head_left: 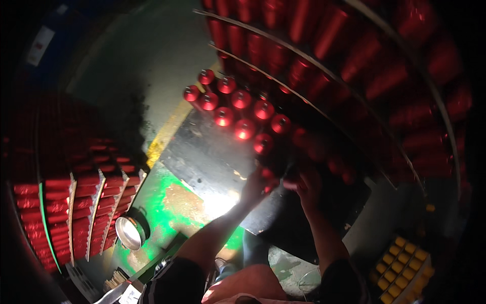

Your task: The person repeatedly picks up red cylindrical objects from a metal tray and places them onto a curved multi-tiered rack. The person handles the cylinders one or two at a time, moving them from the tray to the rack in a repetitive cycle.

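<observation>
Several red thread spools [244,129] stand upright in rows on a dark metal plate [207,157] on the floor. My left hand [257,185] reaches to the near end of the rows, fingers curled around a red spool [267,175]. My right hand [307,185] is close beside it in deep shadow, touching the dark spools [334,164] there. Whether it grips one is hidden by the dark. Both forearms come up from the lower edge.
Curved racks of red spools [324,45] fill the upper right. A shelved cart of red spools [76,207] stands at left, with a round shiny metal lamp [129,233] by it. A crate of yellow tubes [402,268] sits lower right. A yellow floor line [169,129] runs past the plate.
</observation>
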### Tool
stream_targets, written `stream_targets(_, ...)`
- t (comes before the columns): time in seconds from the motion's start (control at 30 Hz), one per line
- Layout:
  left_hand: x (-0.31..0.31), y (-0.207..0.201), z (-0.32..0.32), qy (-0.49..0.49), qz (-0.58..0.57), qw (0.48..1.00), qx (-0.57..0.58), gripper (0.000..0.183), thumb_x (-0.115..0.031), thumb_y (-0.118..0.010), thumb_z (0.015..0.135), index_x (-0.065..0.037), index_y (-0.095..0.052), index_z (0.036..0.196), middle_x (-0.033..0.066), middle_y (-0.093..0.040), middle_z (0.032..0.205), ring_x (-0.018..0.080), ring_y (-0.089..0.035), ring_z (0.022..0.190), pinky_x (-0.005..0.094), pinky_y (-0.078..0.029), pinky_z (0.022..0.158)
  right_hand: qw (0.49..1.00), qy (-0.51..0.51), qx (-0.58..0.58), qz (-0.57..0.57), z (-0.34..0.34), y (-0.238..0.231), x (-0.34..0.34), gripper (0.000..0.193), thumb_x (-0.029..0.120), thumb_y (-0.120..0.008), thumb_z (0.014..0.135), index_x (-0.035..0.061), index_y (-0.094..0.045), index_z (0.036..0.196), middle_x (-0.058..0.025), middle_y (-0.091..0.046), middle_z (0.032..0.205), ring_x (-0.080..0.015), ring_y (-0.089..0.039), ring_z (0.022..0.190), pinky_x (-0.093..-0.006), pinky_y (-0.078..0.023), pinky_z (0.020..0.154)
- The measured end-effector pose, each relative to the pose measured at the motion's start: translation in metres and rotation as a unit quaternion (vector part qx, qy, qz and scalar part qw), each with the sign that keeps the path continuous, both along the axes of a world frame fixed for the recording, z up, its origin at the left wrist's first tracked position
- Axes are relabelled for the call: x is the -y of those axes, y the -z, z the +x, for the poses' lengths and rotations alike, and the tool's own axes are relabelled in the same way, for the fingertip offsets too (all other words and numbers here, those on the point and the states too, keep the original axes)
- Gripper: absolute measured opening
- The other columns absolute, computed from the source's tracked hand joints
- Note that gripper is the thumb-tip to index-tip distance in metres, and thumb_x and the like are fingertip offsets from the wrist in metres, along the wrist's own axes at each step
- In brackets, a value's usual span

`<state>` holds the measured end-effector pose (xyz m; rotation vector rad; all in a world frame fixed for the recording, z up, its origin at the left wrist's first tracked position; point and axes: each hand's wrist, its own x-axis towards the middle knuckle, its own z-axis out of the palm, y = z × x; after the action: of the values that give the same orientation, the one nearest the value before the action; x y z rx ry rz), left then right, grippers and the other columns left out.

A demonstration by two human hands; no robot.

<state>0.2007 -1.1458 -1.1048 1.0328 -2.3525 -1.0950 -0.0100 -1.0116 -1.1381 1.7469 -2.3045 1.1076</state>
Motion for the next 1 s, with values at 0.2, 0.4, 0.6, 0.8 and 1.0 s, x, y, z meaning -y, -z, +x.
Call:
stream_targets(0.2,-0.102,-0.112,0.237,-0.244,0.214,0.944,-0.06,0.053,-0.012,-0.09,0.063,-0.015,-0.073,0.113,0.0156,-0.055,0.135,0.0334,-0.051,0.127,0.0432,-0.042,0.107,0.938,-0.068,0.317,0.119,0.069,-0.063,-0.064,0.049,0.009,-0.078,0.072,0.0081,-0.067,0.12,-0.0156,-0.046,0.135,-0.0327,-0.049,0.123,-0.0444,-0.041,0.105)
stream_targets(0.4,-0.193,-0.239,0.449,-0.366,0.086,0.891,-0.254,0.058,-0.006,-0.086,0.068,-0.01,-0.069,0.123,0.0105,-0.049,0.136,0.026,-0.044,0.131,0.0383,-0.034,0.11,0.926,-0.275,0.203,0.159,0.23,-0.141,-0.023,0.049,0.012,-0.077,0.07,0.0062,-0.068,0.118,-0.0176,-0.053,0.126,-0.0331,-0.049,0.122,-0.0435,-0.038,0.107)
stream_targets(0.6,-0.283,-0.309,0.622,-0.614,-0.078,0.734,-0.28,0.059,-0.001,-0.077,0.077,-0.005,-0.06,0.134,0.0112,-0.054,0.131,0.0235,-0.05,0.124,0.0349,-0.04,0.105,0.813,-0.398,0.407,0.125,0.456,-0.213,0.04,0.049,0.005,-0.072,0.081,0.0044,-0.062,0.129,-0.0113,-0.057,0.125,-0.0246,-0.054,0.116,-0.0341,-0.042,0.102)
stream_targets(0.8,-0.316,-0.378,0.785,-0.647,-0.155,0.578,-0.473,0.05,-0.019,-0.056,0.098,-0.002,-0.046,0.144,0.0088,-0.06,0.125,0.0199,-0.058,0.113,0.0371,-0.048,0.098,0.553,-0.378,0.691,0.272,0.7,-0.313,0.072,0.056,0.021,-0.06,0.095,0.019,-0.043,0.148,-0.0086,-0.05,0.141,-0.0271,-0.053,0.125,-0.0476,-0.045,0.103)
stream_targets(1.0,-0.248,-0.363,0.897,-0.543,0.054,0.347,-0.763,0.054,-0.053,-0.046,0.096,-0.011,-0.051,0.131,0.0118,-0.061,0.12,0.0278,-0.061,0.106,0.0443,-0.056,0.086,0.348,-0.292,0.748,0.483,0.914,-0.32,0.087,0.058,0.058,-0.035,0.099,0.02,-0.046,0.141,-0.0092,-0.053,0.138,-0.03,-0.054,0.123,-0.0509,-0.05,0.095)
